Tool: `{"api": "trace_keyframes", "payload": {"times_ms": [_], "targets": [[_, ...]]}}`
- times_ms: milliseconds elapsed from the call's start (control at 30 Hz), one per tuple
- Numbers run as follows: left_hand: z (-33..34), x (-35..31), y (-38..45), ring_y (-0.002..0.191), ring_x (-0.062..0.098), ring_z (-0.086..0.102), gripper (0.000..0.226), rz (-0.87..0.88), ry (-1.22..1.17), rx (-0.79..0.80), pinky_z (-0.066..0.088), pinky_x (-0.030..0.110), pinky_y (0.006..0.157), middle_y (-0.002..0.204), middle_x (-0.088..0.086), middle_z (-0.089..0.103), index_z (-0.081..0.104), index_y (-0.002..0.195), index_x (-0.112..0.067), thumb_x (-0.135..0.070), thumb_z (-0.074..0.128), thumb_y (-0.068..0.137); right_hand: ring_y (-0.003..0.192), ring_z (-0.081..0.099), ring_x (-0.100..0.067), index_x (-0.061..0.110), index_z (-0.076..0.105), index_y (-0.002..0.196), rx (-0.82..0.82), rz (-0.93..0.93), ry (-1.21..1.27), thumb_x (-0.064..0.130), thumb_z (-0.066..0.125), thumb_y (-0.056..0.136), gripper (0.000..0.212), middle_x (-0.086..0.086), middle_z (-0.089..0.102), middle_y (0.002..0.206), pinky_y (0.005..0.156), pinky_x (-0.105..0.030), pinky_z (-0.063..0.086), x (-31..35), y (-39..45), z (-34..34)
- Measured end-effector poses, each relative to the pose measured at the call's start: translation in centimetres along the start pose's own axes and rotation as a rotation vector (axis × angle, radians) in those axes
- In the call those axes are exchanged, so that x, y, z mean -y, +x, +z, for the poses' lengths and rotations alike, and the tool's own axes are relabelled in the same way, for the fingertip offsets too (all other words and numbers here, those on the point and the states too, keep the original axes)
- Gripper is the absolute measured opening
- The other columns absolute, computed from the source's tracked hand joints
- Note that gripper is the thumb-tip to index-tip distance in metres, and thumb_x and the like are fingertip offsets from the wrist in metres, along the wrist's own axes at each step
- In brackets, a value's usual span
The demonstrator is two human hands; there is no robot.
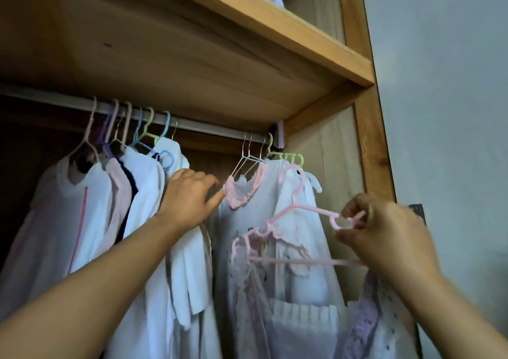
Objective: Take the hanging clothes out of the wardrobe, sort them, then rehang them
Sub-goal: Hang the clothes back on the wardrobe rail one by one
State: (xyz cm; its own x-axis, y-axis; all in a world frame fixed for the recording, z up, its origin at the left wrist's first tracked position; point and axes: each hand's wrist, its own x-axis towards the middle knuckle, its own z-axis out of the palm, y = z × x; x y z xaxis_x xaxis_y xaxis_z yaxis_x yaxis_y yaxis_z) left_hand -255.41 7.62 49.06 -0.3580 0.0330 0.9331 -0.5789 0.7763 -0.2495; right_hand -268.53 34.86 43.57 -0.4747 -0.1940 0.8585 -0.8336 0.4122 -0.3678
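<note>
Rehanging, probably. Right hand (384,237) pinching pink hanger (302,210); left hand (189,196) spread, parting clothes (247,199). Next: hook onto rail (209,127).

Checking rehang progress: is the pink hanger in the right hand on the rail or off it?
Off. The right hand pinches the pink hanger by one end, its hook free in the air below the rail.

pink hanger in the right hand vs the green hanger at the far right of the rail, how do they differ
The pink hanger is off the rail, tilted, pinched at one end by the right hand; the green hanger hangs hooked on the rail. Pink sits lower, in front of the clothes; green sits up beside the wardrobe wall. Both look like slim plastic.
</note>
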Motion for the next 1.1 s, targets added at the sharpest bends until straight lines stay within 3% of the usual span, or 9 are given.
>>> {"api": "trace_keyframes", "payload": {"times_ms": [167,300,433,567,733,800,900,1100], "targets": [[-2.3,2.6,-1.2,0.072,0.028,0.063,0.058,-0.068,0.05,0.002,0.045,0.037,0.075,0.066,0.003,0.063,0.07,0.08,-0.015,-0.06,0.034,0.077,0.084,0.06,-0.027,0.027,0.058,0.081,-0.04,-0.101,-0.054,0.029,0.073,0.072,0.017,0.0,0.067,0.088,0.062,-0.026,0.041,3.5,4.2,1.5],[-3.5,4.0,-1.6,0.07,0.026,0.062,0.058,-0.129,0.115,0.01,0.043,0.034,0.073,0.065,-0.001,0.061,0.07,0.083,-0.02,-0.063,0.033,0.076,0.087,0.059,-0.031,0.025,0.054,0.079,-0.065,-0.107,-0.018,0.023,0.07,0.072,0.018,-0.004,0.065,0.09,0.061,-0.027,0.033,5.8,7.6,3.1],[-3.9,4.1,-1.4,0.074,0.023,0.064,0.055,-0.203,0.188,-0.005,0.044,0.033,0.076,0.069,-0.004,0.066,0.069,0.082,-0.025,-0.065,0.032,0.075,0.089,0.059,-0.031,0.019,0.057,0.086,-0.115,-0.1,0.031,0.024,0.07,0.071,0.021,-0.006,0.066,0.09,0.062,-0.028,0.034,7.0,9.8,4.8],[-3.6,3.5,-0.9,0.075,0.019,0.065,0.036,-0.219,0.219,-0.05,0.044,0.035,0.084,0.077,-0.002,0.07,0.069,0.08,-0.024,-0.056,0.052,0.081,0.093,0.059,-0.032,0.018,0.053,0.088,-0.136,-0.115,0.07,0.028,0.068,0.077,0.022,-0.006,0.066,0.093,0.064,-0.03,0.034,8.3,11.4,6.6],[-2.2,4.0,-0.8,0.062,0.019,0.066,0.026,-0.216,0.289,-0.11,0.04,0.039,0.087,0.064,-0.001,0.067,0.069,0.073,-0.021,-0.047,0.068,0.07,0.101,0.057,-0.031,0.02,0.056,0.094,-0.104,-0.124,0.031,0.03,0.065,0.08,0.019,-0.006,0.064,0.103,0.068,-0.029,0.031,9.3,14.0,9.1],[-2.0,4.1,-0.8,0.057,0.021,0.063,0.027,-0.185,0.283,-0.168,0.051,0.038,0.071,0.061,0.0,0.065,0.068,0.071,-0.02,-0.046,0.06,0.071,0.102,0.057,-0.032,0.019,0.057,0.095,-0.105,-0.116,-0.003,0.029,0.065,0.08,0.019,-0.007,0.064,0.105,0.068,-0.029,0.032,9.6,15.4,10.2],[-2.1,4.4,-1.0,0.053,0.02,0.062,0.035,-0.19,0.226,-0.248,0.047,0.029,0.048,0.059,-0.004,0.063,0.066,0.07,-0.024,-0.05,0.042,0.073,0.101,0.058,-0.033,0.017,0.057,0.094,-0.118,-0.111,-0.043,0.027,0.065,0.081,0.018,-0.008,0.064,0.106,0.068,-0.03,0.034,10.0,17.5,11.8],[-1.7,4.9,-1.1,0.043,0.02,0.058,0.04,-0.227,0.204,-0.272,0.024,0.022,0.044,0.054,-0.006,0.061,0.065,0.067,-0.024,-0.056,0.041,0.071,0.099,0.058,-0.035,0.016,0.058,0.092,-0.163,-0.128,-0.104,0.021,0.063,0.08,0.014,-0.012,0.063,0.104,0.066,-0.031,0.033,9.9,20.9,13.7]]}}
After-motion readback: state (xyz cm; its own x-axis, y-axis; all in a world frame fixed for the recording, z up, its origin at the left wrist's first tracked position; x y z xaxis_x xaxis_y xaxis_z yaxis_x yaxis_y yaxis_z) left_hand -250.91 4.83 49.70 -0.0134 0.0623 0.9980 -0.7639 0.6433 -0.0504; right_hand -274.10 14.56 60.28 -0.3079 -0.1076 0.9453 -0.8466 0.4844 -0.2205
